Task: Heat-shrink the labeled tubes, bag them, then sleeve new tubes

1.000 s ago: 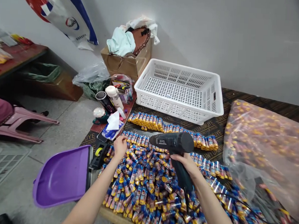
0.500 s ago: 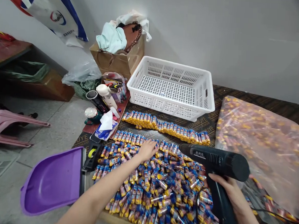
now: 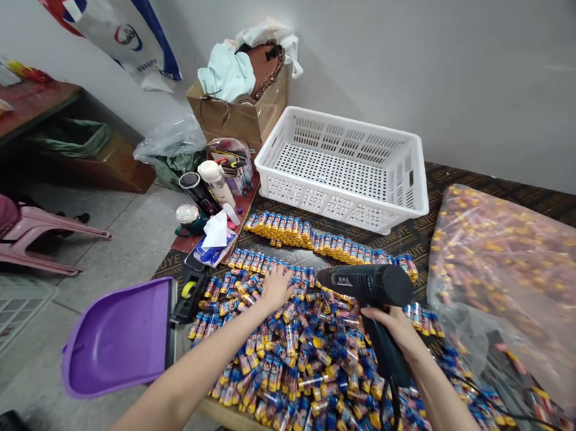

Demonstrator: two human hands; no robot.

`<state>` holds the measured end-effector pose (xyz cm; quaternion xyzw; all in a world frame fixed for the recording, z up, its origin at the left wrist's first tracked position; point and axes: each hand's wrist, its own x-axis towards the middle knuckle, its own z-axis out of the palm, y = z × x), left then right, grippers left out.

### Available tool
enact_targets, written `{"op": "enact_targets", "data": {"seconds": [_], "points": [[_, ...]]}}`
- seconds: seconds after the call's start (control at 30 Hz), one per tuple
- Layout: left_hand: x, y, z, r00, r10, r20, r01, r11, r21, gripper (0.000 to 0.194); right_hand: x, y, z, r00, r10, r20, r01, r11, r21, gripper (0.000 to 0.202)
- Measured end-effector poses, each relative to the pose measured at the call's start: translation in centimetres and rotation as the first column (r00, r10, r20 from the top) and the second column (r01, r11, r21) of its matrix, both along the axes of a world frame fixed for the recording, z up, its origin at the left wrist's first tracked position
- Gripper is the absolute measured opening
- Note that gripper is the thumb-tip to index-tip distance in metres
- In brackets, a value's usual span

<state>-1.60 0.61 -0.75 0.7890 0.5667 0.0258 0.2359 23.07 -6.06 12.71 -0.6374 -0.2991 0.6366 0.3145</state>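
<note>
- Plain pale grey wall [image 3: 471, 90] rises directly behind the counter [image 3: 420, 240], whose dark top bears a printed lettering pattern.
- Soft light falls on the wall behind the counter, with a faint shadow under the hanging white-and-blue bag [image 3: 124, 30], up and left of the counter.
- Grey floor [image 3: 121, 225], crossed by thin joint lines, spreads left of the counter.
- Pink plastic stool [image 3: 38, 220] stands on the floor, well left of the counter.
- Reddish-brown table [image 3: 36, 99] stands farther back, left of the counter.
- Brown box [image 3: 125, 163] with a green liner sits left of the counter, partly beneath that table.
</note>
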Motion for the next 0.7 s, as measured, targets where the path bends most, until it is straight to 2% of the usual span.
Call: {"op": "enact_targets", "data": {"seconds": [0.13,0.23,0.3,0.4,0.53,0.7], "points": [[-0.1,-4.9,0.4,0.985,-0.139,0.099,0.146,0.987,-0.068,0.025,-1.8,1.2,0.0,0.996,0.088,-0.001,-0.088,0.996,0.002,0.028],[-0.8,-7.5,0.6,0.959,-0.113,0.262,0.124,0.992,-0.028,0.029,-3.3,1.6,0.3,0.99,0.144,0.007,-0.144,0.99,0.008,0.027],[-1.6,-8.7,0.9,0.93,-0.044,0.365,0.033,0.999,0.036,0.028,-4.4,1.9,0.5,0.984,0.179,-0.003,-0.179,0.984,0.012,0.027],[-3.5,-10.1,1.5,0.877,0.113,0.467,-0.17,0.982,0.081,0.022,-5.8,2.6,0.5,0.973,0.229,-0.027,-0.228,0.973,0.03,0.029],[-7.2,-11.3,2.1,0.81,0.267,0.522,-0.378,0.919,0.116,0.02,-7.7,3.9,0.6,0.954,0.299,-0.027,-0.297,0.952,0.072,0.026],[-12.3,-12.1,1.9,0.754,0.404,0.518,-0.541,0.829,0.142,0.019,-10.3,5.5,1.3,0.942,0.335,-0.001,-0.334,0.939,0.08,0.024]]}}
